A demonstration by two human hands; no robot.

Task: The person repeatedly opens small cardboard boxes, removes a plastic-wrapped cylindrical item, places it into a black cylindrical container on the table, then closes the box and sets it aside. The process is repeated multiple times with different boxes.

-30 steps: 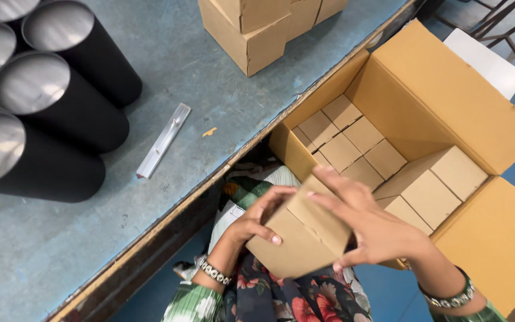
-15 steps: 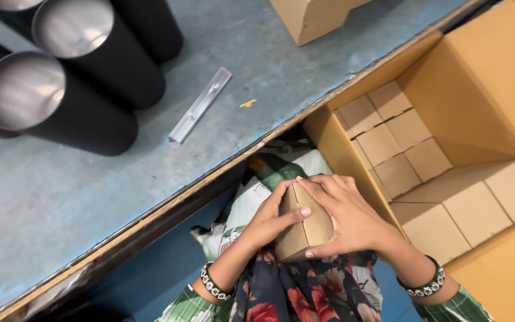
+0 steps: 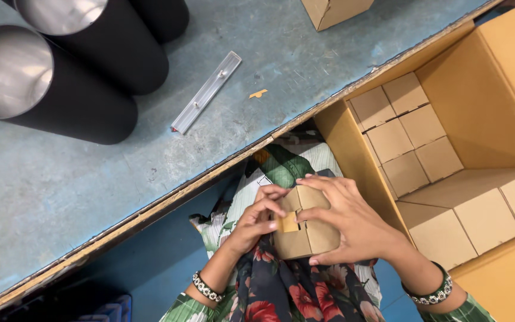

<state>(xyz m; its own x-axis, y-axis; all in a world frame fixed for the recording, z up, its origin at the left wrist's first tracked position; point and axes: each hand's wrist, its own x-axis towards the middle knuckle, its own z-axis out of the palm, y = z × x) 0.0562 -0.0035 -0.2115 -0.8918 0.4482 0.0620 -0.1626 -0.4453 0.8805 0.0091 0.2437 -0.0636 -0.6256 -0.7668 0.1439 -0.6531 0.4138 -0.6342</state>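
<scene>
Centrally, low in the frame, both hands held a small brown cardboard box (image 3: 303, 229) above the lap, over floral and green-striped clothing (image 3: 281, 292); the right hand (image 3: 353, 223) wrapped the box's right side, fingers spread across its top and far face, thumb under its lower edge; the left hand (image 3: 256, 219) met the box from the left, its fingertips (image 3: 275, 210) bent together and pressing at a flap on the near face, so both hands were closed on the box rather than free of it; a beaded bracelet (image 3: 207, 288) sat on the left wrist and another bracelet (image 3: 433, 292) on the right.

Right of the hands stood a large open carton (image 3: 484, 89); small boxes of the same kind (image 3: 406, 134) lay packed in rows on its floor, with larger-looking ones (image 3: 478, 209) nearer the lower right.

Upper left: a worn blue-grey table top (image 3: 61, 197) with a chipped wooden edge running diagonally; black cylinders (image 3: 73, 89) with shiny metallic tops lay grouped at the upper left corner; a flat clear strip (image 3: 205, 91) lay just right of them, touching none; a small tan scrap (image 3: 258, 93) lay near the strip; another cardboard box (image 3: 332, 11) sat cut off by the top edge.
</scene>
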